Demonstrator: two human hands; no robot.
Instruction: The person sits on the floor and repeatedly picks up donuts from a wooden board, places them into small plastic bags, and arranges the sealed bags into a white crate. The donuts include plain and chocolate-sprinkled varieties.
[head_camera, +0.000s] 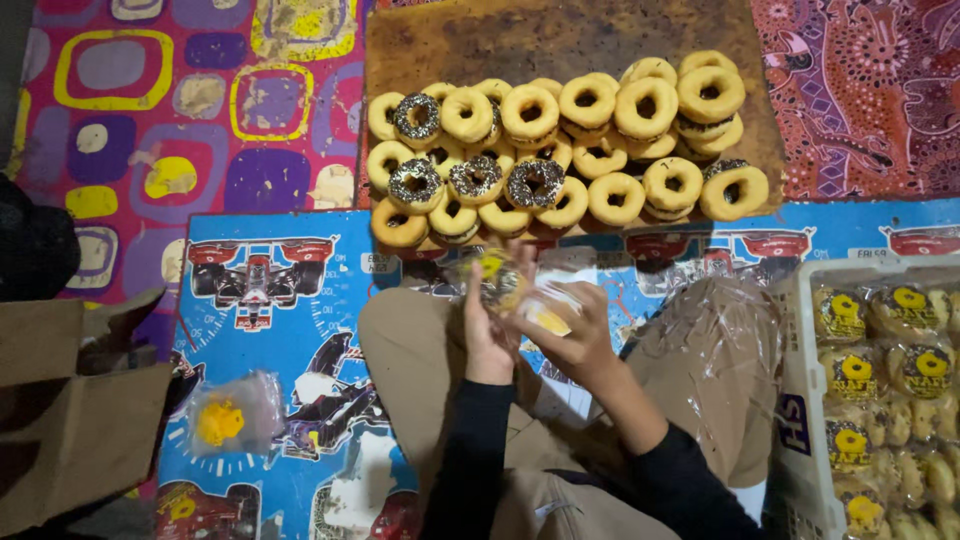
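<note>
both hands up over my lap: left hand (487, 325) grips a doughnut in a clear bag (497, 278), right hand (568, 330) pinches the bag's open end. white crate (797, 400) at my right looks largely filled with bagged ones. many bare doughnuts (560, 150) left on the board (450, 45).

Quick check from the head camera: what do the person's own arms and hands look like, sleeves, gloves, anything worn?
Both arms wear long dark, near-black sleeves that end at the wrists. The left hand and the right hand are bare: no gloves, and no rings, watch or bands that I can make out. The sleeves look plain, with no visible markings.
</note>
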